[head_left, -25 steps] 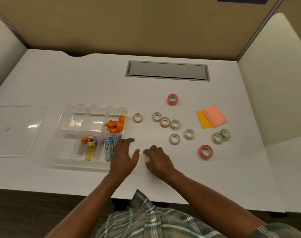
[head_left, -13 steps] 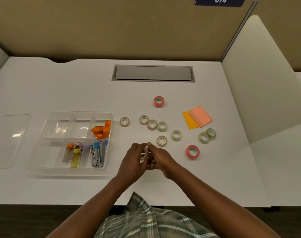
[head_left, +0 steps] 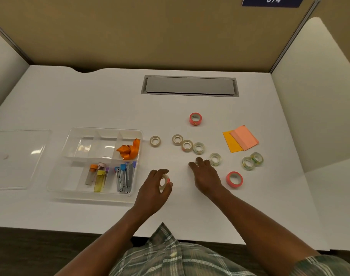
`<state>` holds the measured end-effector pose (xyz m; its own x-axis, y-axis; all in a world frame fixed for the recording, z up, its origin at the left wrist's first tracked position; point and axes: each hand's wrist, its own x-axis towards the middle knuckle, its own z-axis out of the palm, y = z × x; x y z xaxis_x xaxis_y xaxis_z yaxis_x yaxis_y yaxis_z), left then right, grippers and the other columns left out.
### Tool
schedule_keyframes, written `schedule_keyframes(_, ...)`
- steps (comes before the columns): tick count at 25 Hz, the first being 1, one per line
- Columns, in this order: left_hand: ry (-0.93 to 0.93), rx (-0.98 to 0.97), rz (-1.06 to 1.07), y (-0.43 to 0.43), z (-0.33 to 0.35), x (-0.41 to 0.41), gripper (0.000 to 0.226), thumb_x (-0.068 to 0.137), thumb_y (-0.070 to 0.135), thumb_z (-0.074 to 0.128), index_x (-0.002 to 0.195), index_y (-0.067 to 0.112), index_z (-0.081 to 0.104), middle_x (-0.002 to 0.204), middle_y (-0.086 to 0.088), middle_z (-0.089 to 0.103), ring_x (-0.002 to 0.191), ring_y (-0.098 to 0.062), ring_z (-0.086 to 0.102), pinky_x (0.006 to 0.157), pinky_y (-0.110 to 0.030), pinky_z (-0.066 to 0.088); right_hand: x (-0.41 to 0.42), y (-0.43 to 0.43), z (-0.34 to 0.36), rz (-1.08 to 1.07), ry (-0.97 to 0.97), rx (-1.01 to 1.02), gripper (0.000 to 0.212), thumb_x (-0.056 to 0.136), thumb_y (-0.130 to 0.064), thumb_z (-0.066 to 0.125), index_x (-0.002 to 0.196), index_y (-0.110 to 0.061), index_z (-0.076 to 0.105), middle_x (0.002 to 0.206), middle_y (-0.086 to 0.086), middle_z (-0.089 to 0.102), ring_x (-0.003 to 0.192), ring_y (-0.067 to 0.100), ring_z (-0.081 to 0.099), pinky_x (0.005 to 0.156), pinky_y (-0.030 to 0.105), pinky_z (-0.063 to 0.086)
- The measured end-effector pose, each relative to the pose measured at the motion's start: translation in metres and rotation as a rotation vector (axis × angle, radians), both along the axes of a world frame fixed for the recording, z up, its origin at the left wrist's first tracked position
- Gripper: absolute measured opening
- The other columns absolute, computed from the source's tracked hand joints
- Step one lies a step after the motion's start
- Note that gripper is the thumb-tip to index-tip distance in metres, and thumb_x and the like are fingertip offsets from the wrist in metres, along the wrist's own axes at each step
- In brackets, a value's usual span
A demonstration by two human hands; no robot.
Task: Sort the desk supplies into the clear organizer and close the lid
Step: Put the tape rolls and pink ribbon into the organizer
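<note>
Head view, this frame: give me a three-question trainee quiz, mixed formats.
1. True or false: the lid is closed on the clear organizer.
2. Which hand holds a tape roll? A) left hand B) right hand C) neither
3. Fill in: the orange ribbon lies in the organizer's back ___ compartment.

Key: 1. False; it lies on the desk, left of the organizer. 2. A; the right hand's grip on the roll under its fingertips cannot be confirmed. 3. right.
</note>
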<state>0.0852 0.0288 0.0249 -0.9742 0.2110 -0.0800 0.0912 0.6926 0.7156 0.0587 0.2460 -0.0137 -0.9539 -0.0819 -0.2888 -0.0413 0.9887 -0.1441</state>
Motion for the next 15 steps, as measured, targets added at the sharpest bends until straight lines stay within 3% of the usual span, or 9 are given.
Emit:
schedule_keyframes(4,-0.061,0.056,0.06,-0.018,0.004,-0.002,0.039,0.095,0.042,0.057,0.13,0.029,0.05,0.128,0.007,0.058,0.103,-0.001,0.052,0.076,-0.008,0.037,-0.003,-0.019,0.013,-0.207,0.05,-0.295,0.04,0.092,-0.029,0.054,0.13,-0.02,0.052,0.119,0.007,0.057,0.106,0.027,0.057,0.083,0.04,0.051)
schedule_keyframes(7,-0.079,0.075,0.119,-0.034,0.007,-0.006,0.04,0.096,0.05,0.049,0.127,0.026,0.053,0.124,0.006,0.062,0.104,-0.004,0.054,0.079,-0.01,0.039,-0.012,-0.054,0.035,-0.508,-0.057,-0.822,0.019,0.09,-0.031,0.053,0.101,-0.021,0.065,0.09,0.002,0.071,0.085,0.023,0.067,0.074,0.039,0.057)
schedule_keyframes(9,-0.064,0.077,0.142,-0.05,0.009,-0.009,0.042,0.095,0.054,0.045,0.122,0.024,0.056,0.115,0.005,0.065,0.103,-0.009,0.058,0.082,-0.019,0.046,-0.022,-0.084,0.052,-0.707,-0.235,-1.172,0.021,0.083,-0.024,0.05,0.088,-0.015,0.067,0.084,0.005,0.073,0.075,0.023,0.067,0.061,0.032,0.056)
schedule_keyframes(12,-0.03,0.122,0.185,-0.084,0.012,-0.014,0.037,0.096,0.05,0.046,0.117,0.022,0.057,0.107,0.005,0.064,0.1,-0.012,0.06,0.08,-0.02,0.047,-0.035,-0.134,0.07,-0.815,-0.364,-1.409,0.03,0.09,-0.026,0.048,0.102,-0.008,0.07,0.09,0.015,0.076,0.072,0.025,0.07,0.061,0.031,0.058)
schedule_keyframes(15,0.052,0.148,0.23,-0.126,0.014,-0.021,0.033,0.097,0.044,0.049,0.12,0.022,0.056,0.115,0.003,0.059,0.104,-0.012,0.057,0.083,-0.026,0.05,-0.046,-0.181,0.078,-0.786,-0.468,-1.522,0.035,0.097,-0.028,0.042,0.106,-0.007,0.068,0.094,0.018,0.077,0.08,0.03,0.074,0.07,0.035,0.062)
